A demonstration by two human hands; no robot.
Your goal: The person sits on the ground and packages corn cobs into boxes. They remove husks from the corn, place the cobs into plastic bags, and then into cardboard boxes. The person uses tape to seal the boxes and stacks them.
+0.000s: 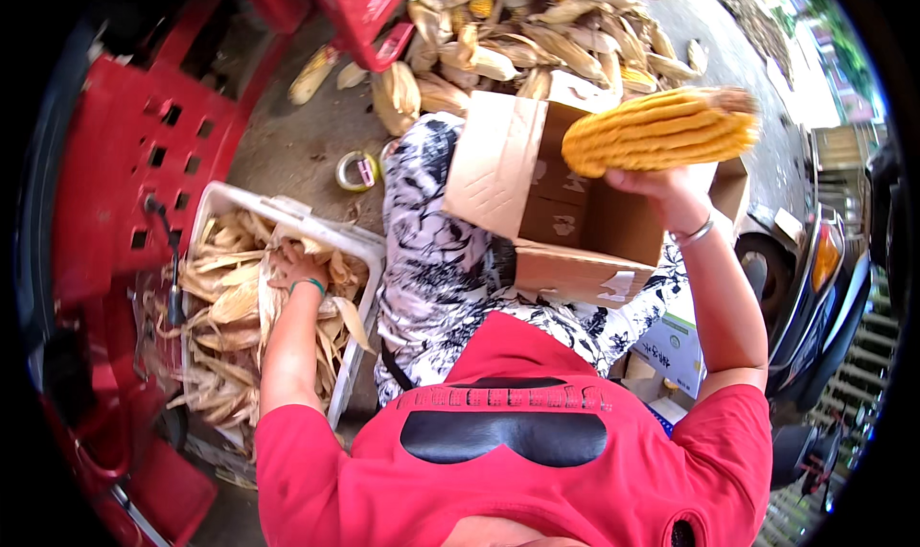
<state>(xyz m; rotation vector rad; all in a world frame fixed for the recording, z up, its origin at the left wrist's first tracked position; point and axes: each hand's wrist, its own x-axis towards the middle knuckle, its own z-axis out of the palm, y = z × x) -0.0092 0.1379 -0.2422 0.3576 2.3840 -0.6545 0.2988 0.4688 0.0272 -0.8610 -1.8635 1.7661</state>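
My right hand (665,191) holds a husked yellow ear of corn (658,131) up over an open cardboard box (492,162). The ear lies nearly level, its brown stub end towards the right. A metal bangle circles that wrist. On the left, my left hand (295,266) rests with fingers apart on dry corn husks (230,302). Those husks fill a white plastic crate (370,248) and spill over its side. A green band is on the left wrist. The box stands in front of my legs, its flaps folded outwards.
Beyond the box lies a pile of corn ears in dry husks (568,43). A roll of tape (356,171) sits on the concrete floor. Red plastic chairs (144,166) stand on the left. At the right are a parked motor scooter (819,259) and a printed carton (672,349).
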